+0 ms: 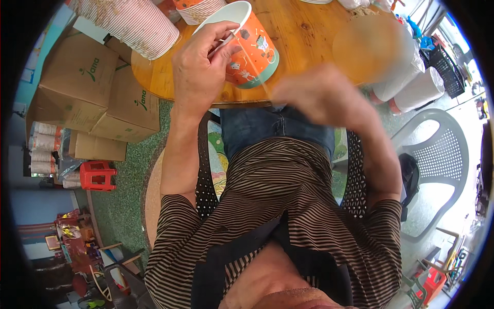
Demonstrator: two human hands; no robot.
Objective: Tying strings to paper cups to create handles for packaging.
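An orange paper bucket with cartoon prints, a white inside and a green base band is tilted at the table's near edge. My left hand grips it by the rim, thumb outside and fingers curled over the edge. A thin pale cord runs from near the left fingers down across the bucket's printed side to my right hand. That hand is smeared by motion and looks closed round the cord's lower end, just right of the bucket. The bucket's far side is hidden.
On the wooden table lie a long stack of paper buckets with cords and another stack. A blurred round tan shape is at right. Cardboard boxes, a red stool and a grey chair surround me.
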